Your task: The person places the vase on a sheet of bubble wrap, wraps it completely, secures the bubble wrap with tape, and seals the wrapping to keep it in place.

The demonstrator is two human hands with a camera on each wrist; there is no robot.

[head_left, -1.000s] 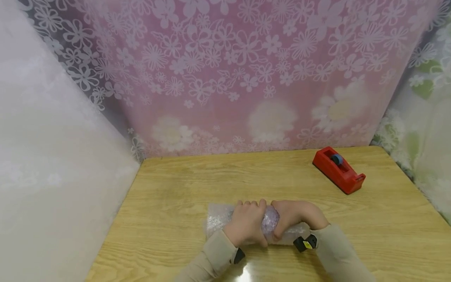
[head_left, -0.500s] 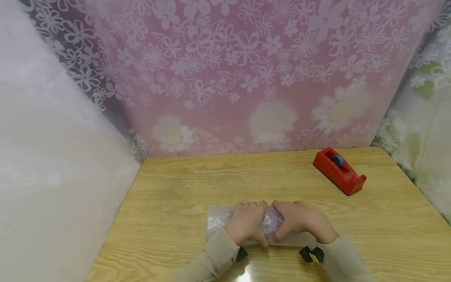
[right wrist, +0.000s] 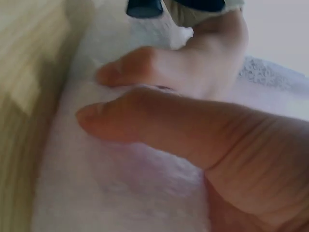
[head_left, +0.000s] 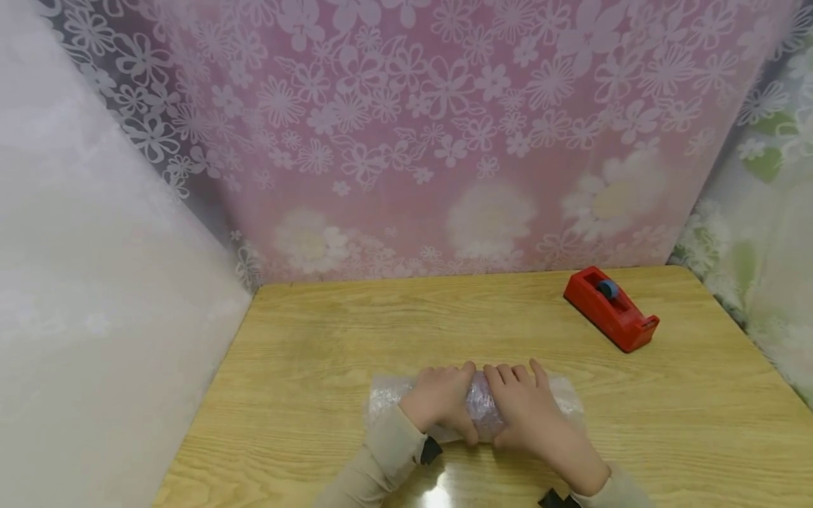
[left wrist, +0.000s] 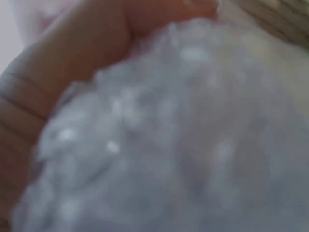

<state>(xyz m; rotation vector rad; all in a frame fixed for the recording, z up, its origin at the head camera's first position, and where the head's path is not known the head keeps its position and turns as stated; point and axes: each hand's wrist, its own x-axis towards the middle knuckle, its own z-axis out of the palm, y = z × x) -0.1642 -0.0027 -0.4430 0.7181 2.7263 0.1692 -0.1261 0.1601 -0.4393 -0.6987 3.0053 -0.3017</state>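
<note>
On the yellow wood-grain table [head_left: 305,339], the long roll of clear bubble wrap [head_left: 485,409], purplish at its middle, lies crosswise before me. My left hand [head_left: 440,396] grips it on the left part, fingers over the far side and thumb at the near side; my right hand [head_left: 526,409] holds it similarly, just beside, with fingers somewhat spread. What is inside, I cannot tell. For good work, I think both hands should press equally, so the layers sit tight and not crooked, but softly, because bubbles could burst. The red plastic tape dispenser [head_left: 610,310] stands well apart, to the far right.
</note>
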